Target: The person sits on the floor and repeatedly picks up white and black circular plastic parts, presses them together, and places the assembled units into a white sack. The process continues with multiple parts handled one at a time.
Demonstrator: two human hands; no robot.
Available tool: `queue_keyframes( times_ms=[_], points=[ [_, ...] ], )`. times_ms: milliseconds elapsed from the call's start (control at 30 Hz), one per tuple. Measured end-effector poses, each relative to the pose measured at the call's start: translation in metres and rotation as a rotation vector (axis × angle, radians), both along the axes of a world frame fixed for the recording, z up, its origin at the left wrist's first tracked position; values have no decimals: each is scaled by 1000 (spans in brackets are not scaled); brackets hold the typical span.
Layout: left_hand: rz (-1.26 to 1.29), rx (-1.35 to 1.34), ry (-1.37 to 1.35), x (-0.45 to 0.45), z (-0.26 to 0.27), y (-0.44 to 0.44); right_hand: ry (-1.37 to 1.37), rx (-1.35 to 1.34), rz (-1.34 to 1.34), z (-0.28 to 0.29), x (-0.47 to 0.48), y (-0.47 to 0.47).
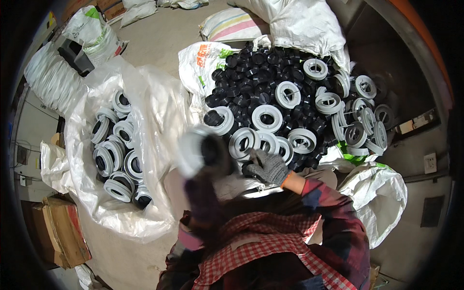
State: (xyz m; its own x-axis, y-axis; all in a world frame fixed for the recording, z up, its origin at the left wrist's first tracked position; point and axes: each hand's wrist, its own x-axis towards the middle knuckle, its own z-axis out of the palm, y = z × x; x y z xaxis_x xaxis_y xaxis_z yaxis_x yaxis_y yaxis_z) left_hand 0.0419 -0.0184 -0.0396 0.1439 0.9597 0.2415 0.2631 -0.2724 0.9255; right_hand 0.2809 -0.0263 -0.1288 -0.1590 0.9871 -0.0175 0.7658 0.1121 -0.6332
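Observation:
My left hand (224, 163), blurred by motion, holds a grey plastic ring (190, 154) with a dark part at its centre, between the pile and the clear plastic bag. My right hand (271, 168) wears a grey knitted glove with an orange cuff edge. It reaches to the near edge of a heap of black plastic caps (253, 83), its fingertips by a black piece and just below a grey ring (244, 143). Whether those fingers grip anything is unclear. More grey rings (266, 119) lie on the heap, some with cross spokes inside.
To the left stands a large clear plastic bag (163, 105) holding several grey rings with black centres (123, 133). White woven sacks (308, 25) lie behind the heap, and another (377, 199) sits at right. A cardboard box (65, 232) stands lower left. Wall sockets (430, 163) are at right.

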Motion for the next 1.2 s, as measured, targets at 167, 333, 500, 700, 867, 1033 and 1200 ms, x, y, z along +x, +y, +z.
queue_keyframes(
  times_ms=[167, 333, 500, 700, 867, 1033, 1200],
  points=[
    [427, 14, -665, -2, -8, 46, -665, 274, 314, -18, -9, 61],
    [-62, 12, -91, 14, -72, 40, -253, -17, -130, 4, -37, 44],
    [-213, -495, -474, 29, -87, 25, 332, 9, 185, 27, -30, 44],
    [50, -794, -909, 40, -53, 51, -366, -123, -141, -48, 12, 179],
    [143, -803, -781, 39, -45, 54, -718, -62, -261, -94, 10, 225],
    [188, -790, -805, 37, -45, 55, -865, -257, -145, -92, 37, 236],
    [191, -744, -810, 36, -47, 51, -644, -240, -294, -77, 70, 186]
  ],
)
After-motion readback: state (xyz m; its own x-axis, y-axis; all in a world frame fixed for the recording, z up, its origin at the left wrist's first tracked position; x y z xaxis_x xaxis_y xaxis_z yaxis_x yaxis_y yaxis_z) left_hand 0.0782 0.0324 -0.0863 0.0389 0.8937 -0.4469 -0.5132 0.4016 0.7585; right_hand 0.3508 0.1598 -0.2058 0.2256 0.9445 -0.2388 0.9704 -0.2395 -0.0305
